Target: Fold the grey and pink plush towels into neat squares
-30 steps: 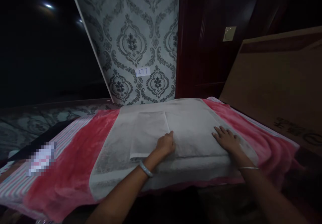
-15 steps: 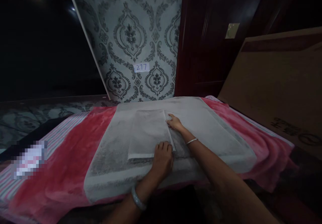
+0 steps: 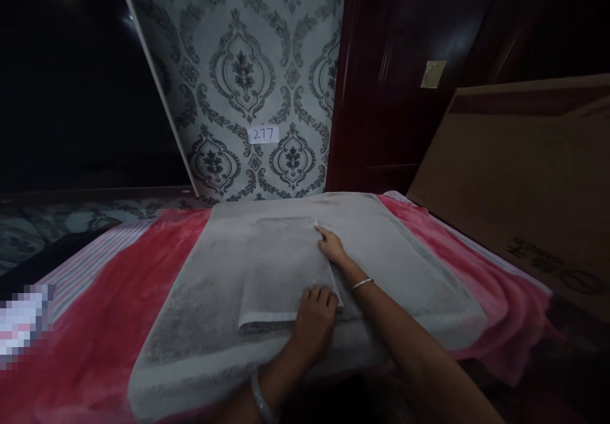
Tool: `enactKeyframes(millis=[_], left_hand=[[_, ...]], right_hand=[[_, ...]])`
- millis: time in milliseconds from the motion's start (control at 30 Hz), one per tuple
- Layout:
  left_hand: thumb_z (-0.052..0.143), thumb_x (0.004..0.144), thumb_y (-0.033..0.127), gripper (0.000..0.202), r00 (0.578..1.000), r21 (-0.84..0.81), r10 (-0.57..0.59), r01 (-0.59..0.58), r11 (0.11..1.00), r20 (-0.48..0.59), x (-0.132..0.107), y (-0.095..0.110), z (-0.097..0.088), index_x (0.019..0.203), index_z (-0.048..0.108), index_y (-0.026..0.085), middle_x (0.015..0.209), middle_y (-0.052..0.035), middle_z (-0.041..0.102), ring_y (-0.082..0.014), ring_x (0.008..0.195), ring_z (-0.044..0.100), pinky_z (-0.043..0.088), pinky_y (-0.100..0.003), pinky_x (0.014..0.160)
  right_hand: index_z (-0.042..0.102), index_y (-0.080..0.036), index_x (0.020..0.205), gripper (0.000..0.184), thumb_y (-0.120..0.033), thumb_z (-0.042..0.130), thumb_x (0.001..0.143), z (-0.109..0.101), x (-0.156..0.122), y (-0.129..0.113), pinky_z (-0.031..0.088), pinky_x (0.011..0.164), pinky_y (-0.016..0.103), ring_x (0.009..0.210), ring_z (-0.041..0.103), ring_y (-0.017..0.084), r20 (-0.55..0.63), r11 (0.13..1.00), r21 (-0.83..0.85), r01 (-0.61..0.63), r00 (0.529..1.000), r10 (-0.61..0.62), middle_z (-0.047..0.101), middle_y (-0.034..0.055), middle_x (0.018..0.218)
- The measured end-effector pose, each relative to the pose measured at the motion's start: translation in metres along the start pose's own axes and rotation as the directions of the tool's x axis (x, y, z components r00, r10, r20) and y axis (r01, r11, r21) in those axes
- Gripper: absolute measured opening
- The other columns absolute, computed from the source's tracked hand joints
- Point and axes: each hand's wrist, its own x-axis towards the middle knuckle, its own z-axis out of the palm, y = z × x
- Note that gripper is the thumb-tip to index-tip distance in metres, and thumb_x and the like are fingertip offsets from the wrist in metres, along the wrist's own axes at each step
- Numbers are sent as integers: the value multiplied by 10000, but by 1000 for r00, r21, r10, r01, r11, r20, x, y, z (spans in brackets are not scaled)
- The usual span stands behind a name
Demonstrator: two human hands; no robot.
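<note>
A folded grey cloth with pale edges lies on a larger spread-out grey cloth. My left hand, wearing a bangle at the wrist, is closed over the folded cloth's near right corner, with its thumb hidden. At the far right corner, my right hand has its index finger along the edge and its other fingers curled in against the cloth. A thin bangle circles that wrist too.
A red blanket and a striped sheet lie beneath the grey cloths. A large dark screen stands at the left, a big cardboard box at the right. Patterned wallpaper with a "277" label is behind.
The folded cloth's right edge has shifted slightly rightward along with my left hand. My right hand's fingertip now meets the far corner. The view has tilted up a little.
</note>
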Motion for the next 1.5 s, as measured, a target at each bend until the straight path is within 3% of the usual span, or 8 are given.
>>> enactKeyframes(millis=[200,400,500,633,733,867,1267,1500], left_hand=[[596,916,144,86,998,-49,8,-5,999,64,-4,1,0,991,630,167,955,-67,630,-225,895,546,470,-370,765],[559,913,132,236,985,-153,28,-1,988,173,-3,0,-19,1132,636,174,1042,-90,659,-246,984,581,501,-393,844],[472,954,153,254,974,-279,3,62,958,228,3,-25,-41,1110,664,211,1045,-81,685,-222,1007,618,498,-379,907],[449,967,245,395,937,-125,-200,243,962,285,4,-78,-60,1324,606,182,1385,-149,603,-290,1323,517,361,-496,1136],[530,938,418,606,870,0,-284,311,951,403,-9,-100,-53,1483,476,157,1594,-189,385,-368,1497,296,217,-614,1198],[481,959,499,675,817,26,-304,335,942,490,-25,-102,-39,1553,379,194,1654,-169,260,-364,1539,197,159,-649,1204],[430,980,523,669,837,22,-290,316,949,464,-26,-99,-39,1555,372,185,1646,-194,267,-354,1542,194,152,-645,1202],[488,963,505,642,866,-20,-272,308,951,420,-30,-101,-37,1531,420,214,1634,-184,304,-367,1528,234,182,-662,1194]], right_hand=[[535,-197,1476,559,-161,475,921,2,1,-5,412,1068,267,1225,571,196,11,997,-72,8,1000,-8,623,94,1343],[517,-165,1493,569,-161,394,937,-6,-6,-14,433,1056,322,1190,600,255,59,985,-167,-29,997,39,621,154,1312],[442,-188,1541,592,-247,437,952,-11,-16,-26,395,1104,397,1342,483,301,56,976,-216,-14,998,27,482,159,1508],[339,-269,1587,630,-469,434,997,-7,-50,-39,241,1187,531,1516,204,335,121,917,-302,260,965,-234,206,92,1678],[308,-294,1597,655,-569,387,1007,3,-74,-37,162,1208,549,1546,126,318,249,888,-302,347,928,-277,160,76,1690],[270,-285,1610,665,-573,359,1017,10,-83,-28,152,1216,534,1551,117,307,289,890,-318,326,928,-236,134,91,1691],[319,-311,1590,605,-549,318,1033,-1,-34,-67,150,1197,607,1546,137,316,296,896,-341,286,937,-186,213,80,1676],[301,-318,1594,616,-558,333,1028,22,-16,-44,184,1190,601,1540,158,315,258,902,-364,232,956,-141,205,63,1680]])
